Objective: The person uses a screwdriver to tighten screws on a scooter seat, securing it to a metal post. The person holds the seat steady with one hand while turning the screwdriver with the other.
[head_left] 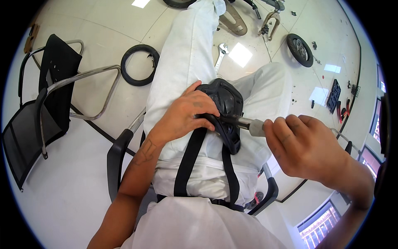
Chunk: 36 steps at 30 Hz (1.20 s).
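Observation:
On my lap rests a black bicycle saddle (226,99), its hollow underside facing up. My left hand (185,111) grips its left edge, with thumb and fingers closed around the rim. From the dark clamp area of the saddle a short silver metal post (244,123) sticks out to the right, ending in a wider grey cylinder. My right hand (304,147) is closed around that grey end, fingers curled over it. The point where the post meets the saddle is partly hidden in shadow. Two black straps (191,162) run from my waist to beneath the saddle.
An adjustable wrench (222,56) lies on the floor between my legs. A black tire (140,65) is at left, near a black mesh chair (58,87). A small wheel (299,50), a black tool tray (333,96) and red-handled tools (342,111) lie at right. Frame parts (234,20) are ahead.

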Each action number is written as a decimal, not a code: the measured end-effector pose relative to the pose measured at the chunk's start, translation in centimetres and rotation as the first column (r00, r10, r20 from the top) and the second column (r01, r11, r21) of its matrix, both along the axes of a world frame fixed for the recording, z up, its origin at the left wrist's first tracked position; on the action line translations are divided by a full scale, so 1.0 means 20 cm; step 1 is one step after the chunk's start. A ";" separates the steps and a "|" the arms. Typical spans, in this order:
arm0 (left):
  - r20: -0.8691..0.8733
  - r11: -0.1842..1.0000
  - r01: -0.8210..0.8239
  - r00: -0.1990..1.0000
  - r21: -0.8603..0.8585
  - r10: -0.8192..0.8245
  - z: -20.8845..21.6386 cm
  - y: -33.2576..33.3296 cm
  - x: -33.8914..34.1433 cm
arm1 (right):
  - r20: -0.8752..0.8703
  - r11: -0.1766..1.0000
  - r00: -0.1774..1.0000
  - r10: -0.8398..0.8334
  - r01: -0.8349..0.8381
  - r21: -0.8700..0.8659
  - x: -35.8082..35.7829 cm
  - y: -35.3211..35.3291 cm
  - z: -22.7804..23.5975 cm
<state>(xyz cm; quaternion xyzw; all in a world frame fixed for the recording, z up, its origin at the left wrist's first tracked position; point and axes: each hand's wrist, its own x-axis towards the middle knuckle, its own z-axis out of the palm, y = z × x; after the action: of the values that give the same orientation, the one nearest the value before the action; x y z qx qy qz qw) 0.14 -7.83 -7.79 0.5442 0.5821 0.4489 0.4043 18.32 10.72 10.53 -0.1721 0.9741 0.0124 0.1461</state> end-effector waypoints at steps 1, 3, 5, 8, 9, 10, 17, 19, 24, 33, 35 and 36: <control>0.002 1.000 -0.005 1.000 0.001 0.005 -0.01 0.00 0.00 | 0.106 0.975 0.982 -0.158 0.172 -0.137 -0.01 0.00 0.00; 0.006 1.000 -0.006 1.000 0.004 0.006 -0.01 0.01 0.02 | 0.366 0.784 0.838 -0.405 0.524 -0.333 -0.04 0.00 0.01; -0.020 1.000 -0.004 1.000 0.006 0.004 -0.01 0.00 0.01 | 0.790 0.336 0.296 -0.537 0.934 -0.121 -0.15 0.07 0.02; -0.024 1.000 -0.010 1.000 0.003 0.010 -0.01 0.00 0.01 | 0.916 -0.003 -0.104 -0.387 0.994 0.111 -0.16 0.17 -0.04; -0.027 1.000 -0.020 0.999 -0.004 0.020 -0.01 0.00 0.01 | 0.909 0.035 -0.084 -0.409 0.994 0.107 -0.18 0.17 -0.03; -0.024 1.000 -0.019 1.000 -0.003 0.019 0.00 0.00 0.01 | 0.901 0.073 -0.062 -0.429 0.992 0.103 -0.21 0.17 -0.02; -0.014 1.000 -0.012 1.000 0.011 0.012 0.02 0.03 0.01 | 0.729 0.532 0.541 -0.420 0.797 -0.286 -0.15 0.17 0.12; -0.023 0.999 -0.032 0.999 0.015 0.033 0.03 0.03 0.01 | 0.582 0.709 0.725 -0.368 0.624 -0.329 -0.12 0.14 0.11; -0.028 1.000 0.011 1.000 0.007 -0.011 0.01 0.01 0.00 | 0.063 0.975 0.997 -0.047 0.060 -0.212 -0.03 0.06 0.03; -0.043 0.997 -0.040 0.998 0.072 0.043 -0.03 0.00 0.02 | 0.678 0.200 0.323 -0.660 0.946 -0.256 -0.12 0.07 0.03; -0.030 0.997 -0.039 0.999 0.073 0.042 -0.04 -0.01 0.02 | 0.873 -0.229 -0.036 -0.486 0.970 -0.087 -0.15 0.11 0.01; -0.022 0.996 -0.036 0.999 0.077 0.038 -0.04 -0.01 0.02 | 0.916 -0.360 -0.116 -0.383 0.932 -0.033 -0.12 0.12 -0.01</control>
<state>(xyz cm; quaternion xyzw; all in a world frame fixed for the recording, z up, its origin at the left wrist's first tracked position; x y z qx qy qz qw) 0.56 -8.03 -8.62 0.5539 0.5790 0.4718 0.3679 15.97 13.21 10.29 0.5132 0.5480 -0.5932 0.2905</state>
